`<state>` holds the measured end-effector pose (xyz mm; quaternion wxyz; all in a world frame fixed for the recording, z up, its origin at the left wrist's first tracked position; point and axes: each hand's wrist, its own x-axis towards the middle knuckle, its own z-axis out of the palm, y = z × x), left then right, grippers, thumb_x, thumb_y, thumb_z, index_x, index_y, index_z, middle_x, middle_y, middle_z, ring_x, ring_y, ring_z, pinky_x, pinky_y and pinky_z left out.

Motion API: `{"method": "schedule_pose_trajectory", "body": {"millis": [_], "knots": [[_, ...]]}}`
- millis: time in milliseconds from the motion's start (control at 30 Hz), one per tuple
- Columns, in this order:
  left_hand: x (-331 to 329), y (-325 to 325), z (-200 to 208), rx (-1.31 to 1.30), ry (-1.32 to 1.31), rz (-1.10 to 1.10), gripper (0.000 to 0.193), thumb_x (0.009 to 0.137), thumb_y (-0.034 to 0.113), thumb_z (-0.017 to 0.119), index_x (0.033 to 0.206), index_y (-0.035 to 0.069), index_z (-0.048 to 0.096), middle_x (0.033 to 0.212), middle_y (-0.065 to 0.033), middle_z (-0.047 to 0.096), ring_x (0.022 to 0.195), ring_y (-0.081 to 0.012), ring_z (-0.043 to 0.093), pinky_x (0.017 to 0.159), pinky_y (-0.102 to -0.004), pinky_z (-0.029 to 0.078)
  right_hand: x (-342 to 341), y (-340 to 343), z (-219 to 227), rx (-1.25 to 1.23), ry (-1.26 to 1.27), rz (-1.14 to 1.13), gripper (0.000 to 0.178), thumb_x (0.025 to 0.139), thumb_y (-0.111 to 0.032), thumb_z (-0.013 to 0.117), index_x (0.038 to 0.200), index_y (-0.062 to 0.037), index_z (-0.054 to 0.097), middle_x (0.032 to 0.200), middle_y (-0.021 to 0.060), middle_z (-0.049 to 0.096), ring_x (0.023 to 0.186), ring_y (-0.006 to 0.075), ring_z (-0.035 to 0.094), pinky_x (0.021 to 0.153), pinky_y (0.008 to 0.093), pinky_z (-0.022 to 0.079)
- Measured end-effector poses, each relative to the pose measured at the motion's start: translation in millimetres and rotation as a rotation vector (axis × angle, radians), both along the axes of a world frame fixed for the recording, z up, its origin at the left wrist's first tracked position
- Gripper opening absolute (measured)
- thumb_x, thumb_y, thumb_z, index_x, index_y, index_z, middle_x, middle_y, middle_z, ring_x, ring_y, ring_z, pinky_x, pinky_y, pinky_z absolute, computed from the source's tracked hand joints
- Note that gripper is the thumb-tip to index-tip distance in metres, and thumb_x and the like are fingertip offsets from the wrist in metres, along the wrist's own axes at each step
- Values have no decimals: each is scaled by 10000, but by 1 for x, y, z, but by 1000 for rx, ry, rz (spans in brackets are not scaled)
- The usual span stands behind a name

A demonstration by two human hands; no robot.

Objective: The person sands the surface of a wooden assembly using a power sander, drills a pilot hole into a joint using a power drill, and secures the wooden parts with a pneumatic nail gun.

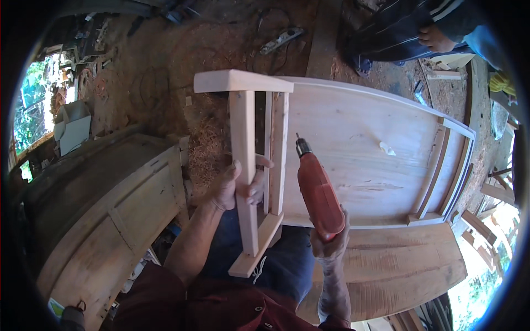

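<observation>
While the pale wooden ladder-shaped frame [251,165] at frame centre is gripped by the left hand [234,187] and the red power drill [319,193] is clasped by the right hand [331,243], drilling seems underway, so a steady bit is needed.

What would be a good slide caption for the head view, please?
Left hand steadies a wooden frame on a panel while right hand holds a red drill.
</observation>
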<state>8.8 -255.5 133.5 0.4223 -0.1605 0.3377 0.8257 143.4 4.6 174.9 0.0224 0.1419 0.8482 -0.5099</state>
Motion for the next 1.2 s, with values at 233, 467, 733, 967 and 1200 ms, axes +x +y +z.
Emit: {"method": "schedule_pose_trajectory", "body": {"millis": [233, 467, 733, 967, 1200], "knots": [[-21, 13, -52, -3, -132, 167, 738, 964, 653, 531, 1367, 35, 521, 687, -55, 578, 512, -163, 578, 486, -314, 509, -15, -61, -23, 262, 141, 164, 847, 714, -85, 778, 1428, 93, 360, 1097, 310, 659, 929, 455, 708, 778, 469, 580], [-89, 37, -74, -140, -110, 190, 465, 1042, 344, 558, 1385, 43, 470, 1172, -156, 630, 1015, -216, 671, 839, -346, 598, -51, -94, -53, 344, 204, 196, 889, 715, -97, 816, 1460, 22, 345, 1192, 320, 630, 979, 471, 690, 794, 498, 590], [-99, 49, -86, -379, 60, 66, 374, 1066, 245, 517, 1378, 42, 488, 1146, -140, 642, 979, -218, 676, 828, -375, 605, -54, -105, -77, 195, 169, 97, 845, 677, -68, 830, 1404, -21, 402, 1150, 264, 641, 994, 461, 663, 787, 490, 574], [-100, 54, -80, -462, 42, 90, 368, 1060, 215, 526, 1379, 36, 483, 1153, -150, 654, 970, -228, 680, 819, -385, 604, -53, -105, -87, 150, 148, 70, 878, 616, -65, 844, 1388, -47, 427, 1126, 239, 647, 996, 456, 660, 803, 493, 566], [-97, 62, -80, -490, 73, 123, 370, 1051, 208, 542, 1368, 23, 492, 1169, -158, 654, 951, -234, 690, 819, -385, 604, -52, -102, -95, 140, 212, 59, 959, 644, -39, 874, 1441, -69, 342, 1150, 227, 646, 966, 462, 664, 796, 505, 562]]}}
